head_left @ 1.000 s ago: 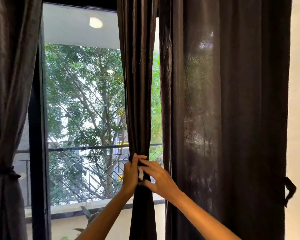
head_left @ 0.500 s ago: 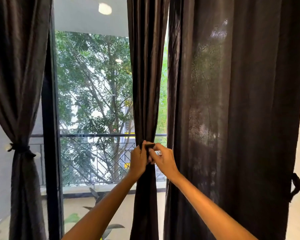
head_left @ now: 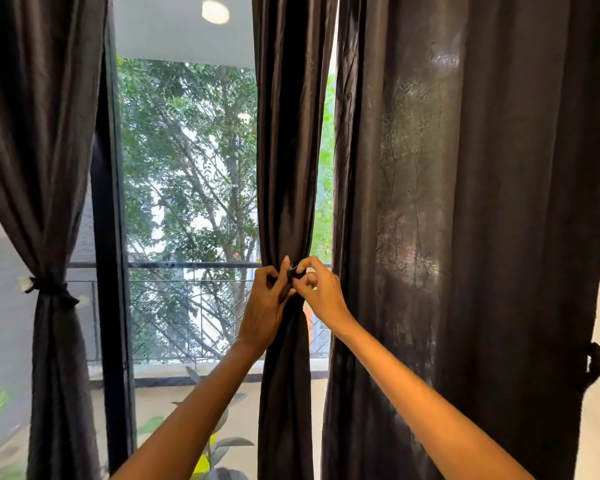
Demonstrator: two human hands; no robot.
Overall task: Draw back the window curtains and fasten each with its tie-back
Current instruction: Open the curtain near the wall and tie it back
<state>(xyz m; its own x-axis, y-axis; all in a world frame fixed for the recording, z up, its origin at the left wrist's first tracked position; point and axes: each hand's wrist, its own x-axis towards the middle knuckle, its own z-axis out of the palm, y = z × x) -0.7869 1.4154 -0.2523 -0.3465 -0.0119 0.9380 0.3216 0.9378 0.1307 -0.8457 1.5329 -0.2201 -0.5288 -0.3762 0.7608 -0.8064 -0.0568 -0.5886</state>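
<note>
Closing the tie-back point(head_left: 293, 271) around the gathered middle curtain point(head_left: 286, 168), both hands, left hand point(head_left: 264, 306) and right hand point(head_left: 321, 292), now pinch its ends together where a white patch showed before, so fastening seems nearly done.

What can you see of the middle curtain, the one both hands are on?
The dark brown-grey, slightly glossy fabric middle curtain hangs from above the frame, gathered into a narrow column of vertical folds. It is cinched at railing height, flaring slightly below and running past the bottom edge. The left hand and right hand pinch a thin dark tie-back at the cinch. Window glass shows to its left; a sliver of daylight separates it from the wide dark curtain on its right.
</note>
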